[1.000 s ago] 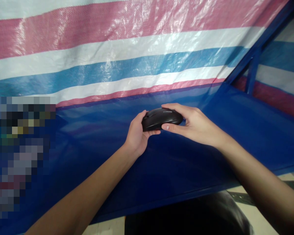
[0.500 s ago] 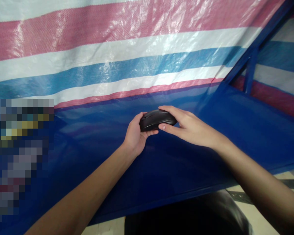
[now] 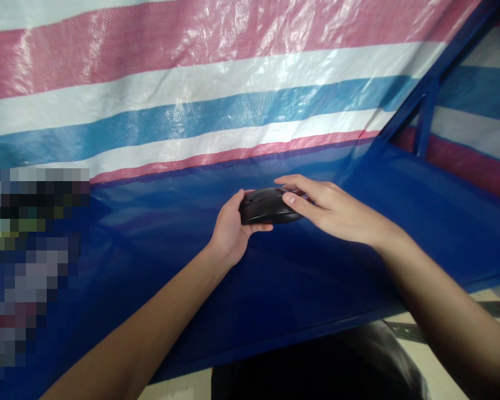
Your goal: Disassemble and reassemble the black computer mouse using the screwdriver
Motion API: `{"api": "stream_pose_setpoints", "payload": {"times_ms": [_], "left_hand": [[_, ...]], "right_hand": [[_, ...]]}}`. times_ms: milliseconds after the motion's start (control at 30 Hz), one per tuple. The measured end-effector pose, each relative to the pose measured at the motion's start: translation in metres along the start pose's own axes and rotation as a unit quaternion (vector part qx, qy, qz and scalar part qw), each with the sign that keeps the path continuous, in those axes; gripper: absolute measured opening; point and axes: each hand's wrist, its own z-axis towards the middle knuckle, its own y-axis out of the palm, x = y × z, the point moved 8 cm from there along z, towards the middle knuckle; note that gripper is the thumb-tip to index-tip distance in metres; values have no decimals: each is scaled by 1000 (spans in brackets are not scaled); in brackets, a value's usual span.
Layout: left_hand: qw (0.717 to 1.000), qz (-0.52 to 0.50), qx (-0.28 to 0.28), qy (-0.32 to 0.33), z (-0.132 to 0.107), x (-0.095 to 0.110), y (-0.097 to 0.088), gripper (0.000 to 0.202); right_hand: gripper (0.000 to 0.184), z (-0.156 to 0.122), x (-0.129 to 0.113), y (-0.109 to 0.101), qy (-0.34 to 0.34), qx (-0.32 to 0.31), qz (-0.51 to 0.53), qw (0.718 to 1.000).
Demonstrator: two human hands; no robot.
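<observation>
A black computer mouse (image 3: 264,206) is held above the blue table surface, its top facing up. My left hand (image 3: 230,228) grips its left end, thumb along the side and fingers underneath. At the right end is my right hand (image 3: 316,203), its thumb resting on the top of the mouse. The index finger of that hand stretches out past the far edge, while another finger bends toward the shell. The underside of the mouse is hidden.
A blue table (image 3: 150,278) lies under both hands. Behind it hangs a striped red, white and blue plastic sheet (image 3: 191,116). A blue frame bar (image 3: 425,125) slants up at the right. Pixelated, unrecognisable items (image 3: 29,266) are at the left.
My right hand has shifted slightly right along the mouse, its thumb moving from the near side up onto the top. My left hand keeps its hold, and the mouse has turned slightly.
</observation>
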Motion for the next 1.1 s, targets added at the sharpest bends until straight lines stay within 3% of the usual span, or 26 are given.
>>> {"api": "stream_pose_setpoints", "payload": {"times_ms": [200,567,1100], "left_hand": [[999,15,-29,-25,-1,-4,4,28],[998,8,-43,-36,-4,-6,7,26],[998,-1,-60,-8,-6,-2,11,19]], "right_hand": [[42,1,-1,4,37,-31,58,997],[36,4,10,13,133,32,265,954],[32,6,15,8,154,64,266,949]]}}
